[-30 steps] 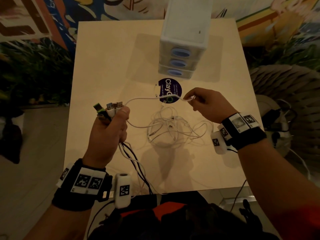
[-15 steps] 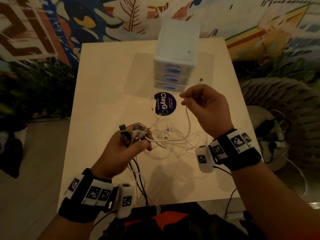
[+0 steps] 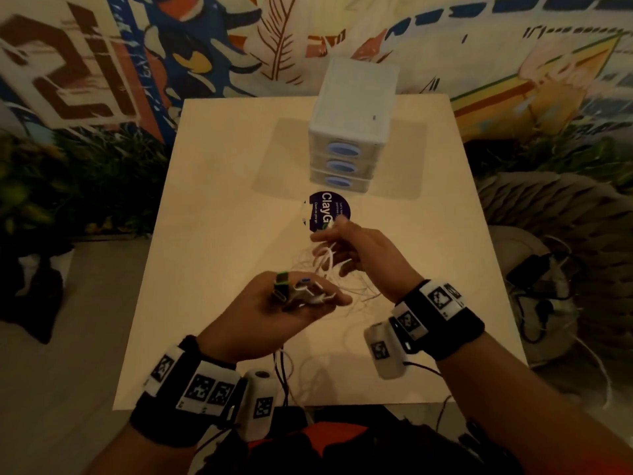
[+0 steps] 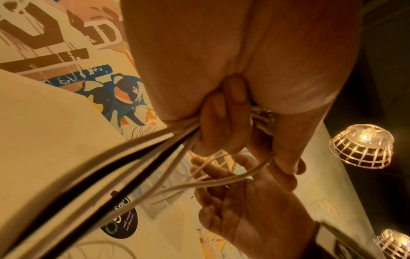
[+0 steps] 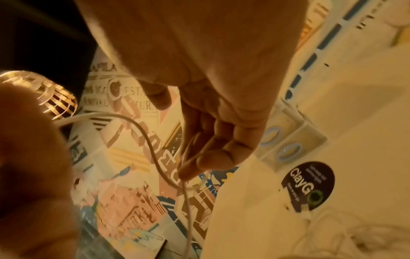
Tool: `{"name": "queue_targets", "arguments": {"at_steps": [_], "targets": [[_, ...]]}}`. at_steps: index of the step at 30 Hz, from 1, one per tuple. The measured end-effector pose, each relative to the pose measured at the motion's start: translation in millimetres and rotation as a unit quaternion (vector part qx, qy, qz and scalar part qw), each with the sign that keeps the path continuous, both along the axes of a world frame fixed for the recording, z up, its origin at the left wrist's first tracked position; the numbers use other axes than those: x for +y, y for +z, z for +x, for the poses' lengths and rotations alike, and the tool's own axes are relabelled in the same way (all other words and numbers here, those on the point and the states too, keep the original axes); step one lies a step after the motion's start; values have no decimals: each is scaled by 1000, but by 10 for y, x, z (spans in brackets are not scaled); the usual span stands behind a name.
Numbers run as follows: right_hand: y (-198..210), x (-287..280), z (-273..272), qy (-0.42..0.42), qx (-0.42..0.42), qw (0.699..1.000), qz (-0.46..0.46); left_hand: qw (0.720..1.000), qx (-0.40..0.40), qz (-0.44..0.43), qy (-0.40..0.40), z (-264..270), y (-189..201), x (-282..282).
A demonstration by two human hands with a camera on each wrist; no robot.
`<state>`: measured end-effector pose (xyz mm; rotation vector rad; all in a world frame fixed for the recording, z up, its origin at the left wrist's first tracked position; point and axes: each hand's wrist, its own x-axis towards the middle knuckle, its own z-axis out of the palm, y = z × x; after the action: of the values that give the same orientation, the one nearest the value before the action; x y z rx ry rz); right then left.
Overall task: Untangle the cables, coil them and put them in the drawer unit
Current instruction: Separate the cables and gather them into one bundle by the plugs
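My left hand [image 3: 318,296] grips a bundle of cable plugs [image 3: 298,291], one of them green-tipped, above the table's near half. Black and white cables [image 4: 133,166] trail from the left hand [image 4: 233,122] toward the front edge. My right hand [image 3: 332,241] is just beyond the left, fingers curled, with loops of a white cable [image 3: 325,265] hooked over them. In the right wrist view that white cable [image 5: 153,152] runs along the fingers of my right hand [image 5: 199,157]. A loose white tangle [image 3: 359,293] lies under both hands. The white drawer unit [image 3: 352,132] stands at the far middle, its drawers closed.
A round dark sticker [image 3: 329,212] lies on the pale table [image 3: 222,234] in front of the drawer unit. A painted wall rises behind the table. A wicker seat and more cables [image 3: 534,279] sit on the floor at the right. Hanging lamps [image 4: 361,145] show overhead.
My right hand, which had drawn the white cable out to the right and then up, has come back close to the left hand with loops over its fingers. The left hand lowered.
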<state>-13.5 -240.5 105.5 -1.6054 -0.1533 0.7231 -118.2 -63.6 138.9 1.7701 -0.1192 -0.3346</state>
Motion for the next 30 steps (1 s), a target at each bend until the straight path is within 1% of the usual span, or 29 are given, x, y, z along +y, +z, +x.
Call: {"name": "queue_targets", "arguments": {"at_steps": [2,5,8,10,12,14,16,17,19,21,23,24,25,26,27,29,30], "targets": [[36,52,69,-7,33,999,16,999,13,4,-40,-32,10,-60],[26,36,171,-10,35,999,27,998,14,20,-66,-73,7,-147],[-53,-110,229,-19,3,1000,0,999,4,28,-27,-104,-37,-209],[-92,-243,225,-15,-43,998,-52,1000,-10,27,9,-111,-46,-225],[-88,-353,161,24,-57,991,-120,998,-32,36,29,-108,-38,-236],[-76,-402,65,79,-28,984,-160,997,-52,35,45,-98,-32,-255],[-79,-378,-11,123,-7,976,-178,996,-71,33,46,-91,-29,-291],[-76,-346,-41,133,2,976,-172,996,-75,35,36,-89,-26,-311],[-67,-285,-67,120,21,984,-129,997,-61,46,5,-94,-1,-343],[-17,-248,-42,82,30,995,-56,997,-35,63,-34,-98,30,-358],[51,-244,10,53,43,997,17,995,-25,73,-67,-109,40,-356],[85,-248,41,56,44,997,37,994,-24,73,-78,-116,38,-347],[116,-246,66,69,33,997,30,993,-22,73,-85,-121,37,-332],[131,-242,77,92,9,996,-6,993,-22,77,-91,-122,35,-311],[148,-226,67,122,-22,990,-69,991,-26,84,-97,-123,36,-292],[150,-181,22,190,-81,957,-204,989,-32,102,-98,-132,26,-247],[123,-156,-5,205,-91,944,-240,990,-33,107,-86,-140,18,-224]]}}
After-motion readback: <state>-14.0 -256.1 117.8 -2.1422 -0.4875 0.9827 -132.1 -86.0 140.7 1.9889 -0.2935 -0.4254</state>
